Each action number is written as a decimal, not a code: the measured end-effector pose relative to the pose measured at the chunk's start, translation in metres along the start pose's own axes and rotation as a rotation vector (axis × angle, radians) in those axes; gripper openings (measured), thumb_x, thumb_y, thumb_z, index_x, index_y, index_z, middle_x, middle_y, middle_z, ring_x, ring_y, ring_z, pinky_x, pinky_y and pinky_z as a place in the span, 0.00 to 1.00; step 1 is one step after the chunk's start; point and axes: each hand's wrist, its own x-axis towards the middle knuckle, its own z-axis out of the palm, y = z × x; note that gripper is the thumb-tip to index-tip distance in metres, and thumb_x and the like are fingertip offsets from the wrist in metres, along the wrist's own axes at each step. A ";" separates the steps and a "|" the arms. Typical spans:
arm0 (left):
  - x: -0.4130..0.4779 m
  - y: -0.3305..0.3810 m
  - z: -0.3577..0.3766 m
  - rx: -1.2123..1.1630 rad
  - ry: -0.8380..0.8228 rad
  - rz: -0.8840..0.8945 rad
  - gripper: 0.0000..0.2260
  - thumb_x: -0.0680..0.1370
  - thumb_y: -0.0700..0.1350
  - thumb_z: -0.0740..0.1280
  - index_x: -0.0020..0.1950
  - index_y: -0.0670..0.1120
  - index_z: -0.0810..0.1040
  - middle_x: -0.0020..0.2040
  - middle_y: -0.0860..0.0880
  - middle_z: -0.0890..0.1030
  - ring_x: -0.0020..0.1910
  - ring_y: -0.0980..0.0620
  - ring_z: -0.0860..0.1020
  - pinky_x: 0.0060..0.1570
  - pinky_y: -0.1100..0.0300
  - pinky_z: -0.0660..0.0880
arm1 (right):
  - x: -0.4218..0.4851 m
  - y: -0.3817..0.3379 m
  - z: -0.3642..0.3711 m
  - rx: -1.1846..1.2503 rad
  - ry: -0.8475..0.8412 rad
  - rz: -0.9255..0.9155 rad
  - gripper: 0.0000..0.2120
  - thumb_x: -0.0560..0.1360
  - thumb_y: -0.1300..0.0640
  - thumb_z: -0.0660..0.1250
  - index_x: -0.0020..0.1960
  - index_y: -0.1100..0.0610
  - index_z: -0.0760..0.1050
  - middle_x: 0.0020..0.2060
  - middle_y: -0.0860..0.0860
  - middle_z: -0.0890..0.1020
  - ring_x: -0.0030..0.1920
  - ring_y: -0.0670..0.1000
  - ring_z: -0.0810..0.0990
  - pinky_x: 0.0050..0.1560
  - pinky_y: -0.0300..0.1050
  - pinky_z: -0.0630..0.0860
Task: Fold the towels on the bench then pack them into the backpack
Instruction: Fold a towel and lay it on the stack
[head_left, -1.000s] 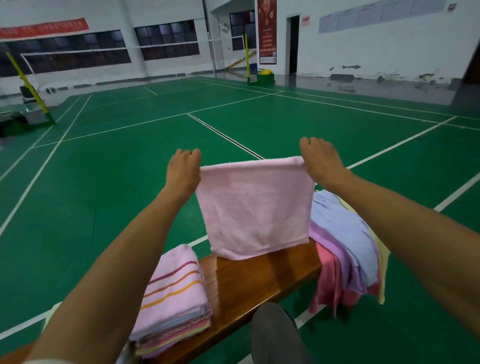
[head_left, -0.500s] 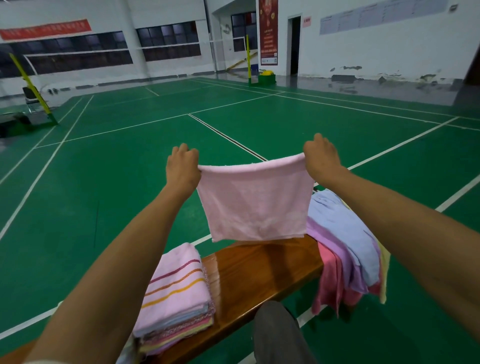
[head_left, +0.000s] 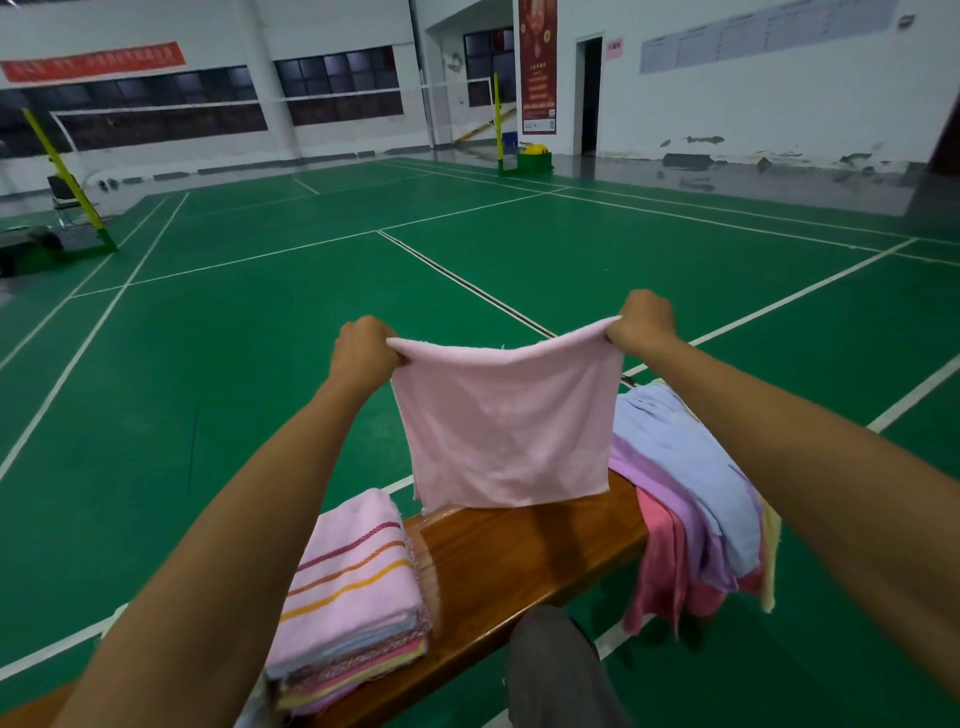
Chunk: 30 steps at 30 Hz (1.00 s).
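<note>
Head view. Both arms reach out over the bench (head_left: 524, 561), which serves as the landmark here. The left hand (head_left: 363, 351) pinches one top corner of a pink towel (head_left: 504, 426), and the right hand (head_left: 644, 322) pinches the other; fingers on both are curled around the cloth edge. The towel hangs in the air above the bench's middle, its lower edge just over the bare wood and apparently not resting on it. The top edge sags a little between the two grips. Holding it by the corners lets it drop flat and square, which probably prepares a clean fold onto the open stretch of wood below.

At the bench's near-left end sits a stack (head_left: 353, 597) of folded towels, a striped pink one on top, kept to one side so the centre stays free for folding. At the far-right end a heap (head_left: 691, 509) of unfolded towels, blue, lilac, pink and yellow, drapes over the edge, within reach of the right hand. So several towels appear left to fold.

A grey trouser knee (head_left: 556, 670) shows in front of the bench. The backpack is not in view. Green court floor (head_left: 260, 338) lies beyond the bench.
</note>
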 end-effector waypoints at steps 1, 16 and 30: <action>-0.001 -0.004 -0.001 -0.112 -0.020 -0.044 0.10 0.71 0.40 0.73 0.31 0.40 0.77 0.28 0.44 0.71 0.32 0.46 0.67 0.31 0.57 0.61 | 0.001 0.001 0.001 0.185 -0.023 0.112 0.04 0.72 0.64 0.67 0.46 0.63 0.73 0.40 0.57 0.76 0.37 0.56 0.74 0.31 0.43 0.69; -0.021 0.003 0.040 -1.013 0.179 -0.424 0.11 0.82 0.49 0.65 0.42 0.45 0.76 0.40 0.46 0.75 0.38 0.49 0.69 0.38 0.56 0.68 | 0.008 0.009 0.022 0.648 -0.006 0.281 0.10 0.79 0.55 0.62 0.41 0.59 0.72 0.36 0.52 0.75 0.38 0.55 0.74 0.36 0.44 0.68; -0.013 0.009 0.066 -0.943 0.084 -0.478 0.10 0.84 0.49 0.61 0.47 0.46 0.75 0.46 0.46 0.75 0.43 0.49 0.70 0.43 0.55 0.68 | 0.021 0.023 0.044 0.653 0.049 0.297 0.10 0.82 0.56 0.55 0.52 0.60 0.73 0.45 0.54 0.77 0.44 0.55 0.73 0.44 0.45 0.69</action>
